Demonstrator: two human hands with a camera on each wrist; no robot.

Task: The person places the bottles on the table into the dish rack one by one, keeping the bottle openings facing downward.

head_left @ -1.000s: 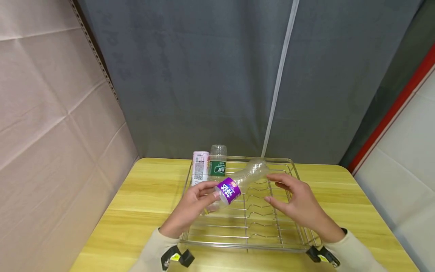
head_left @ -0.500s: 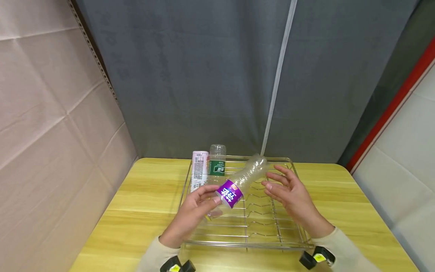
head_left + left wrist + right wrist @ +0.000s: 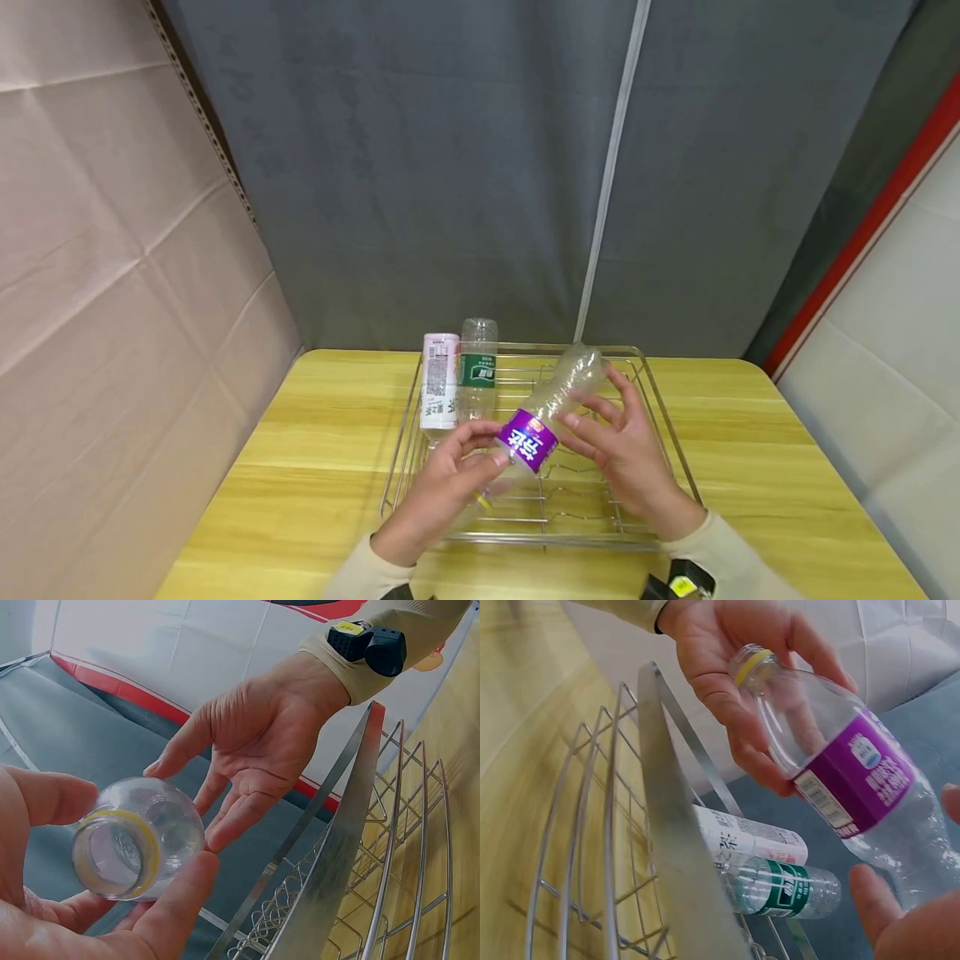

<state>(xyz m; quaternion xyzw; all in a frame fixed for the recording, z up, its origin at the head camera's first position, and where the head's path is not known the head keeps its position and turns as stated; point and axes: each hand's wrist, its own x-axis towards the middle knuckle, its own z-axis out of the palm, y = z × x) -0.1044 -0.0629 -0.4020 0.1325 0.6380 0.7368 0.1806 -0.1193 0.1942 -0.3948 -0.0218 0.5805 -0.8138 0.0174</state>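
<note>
My left hand (image 3: 450, 496) grips a clear plastic bottle (image 3: 528, 437) with a purple label by its neck end. In the right wrist view the uncapped neck of that bottle (image 3: 859, 776) shows a yellow ring, and fingers curl round its shoulder. The bottle is tilted above the wire rack, its base pointing away to the right. My right hand (image 3: 630, 458) is beside the bottle's body with fingers spread and relaxed. From the left wrist the right palm (image 3: 262, 742) appears open behind the bottle; whether a fingertip touches the plastic is hard to tell.
A metal wire rack (image 3: 555, 540) stands on the wooden table (image 3: 300, 467). At its left side lie a pink-and-white bottle (image 3: 439, 379) and a clear bottle with a green label (image 3: 477, 371). A grey curtain (image 3: 420, 183) hangs behind.
My left hand has carried the purple-label bottle slightly right and toward me. My right hand has moved left and lower, closer to the bottle's body. The two bottles in the rack stay put.
</note>
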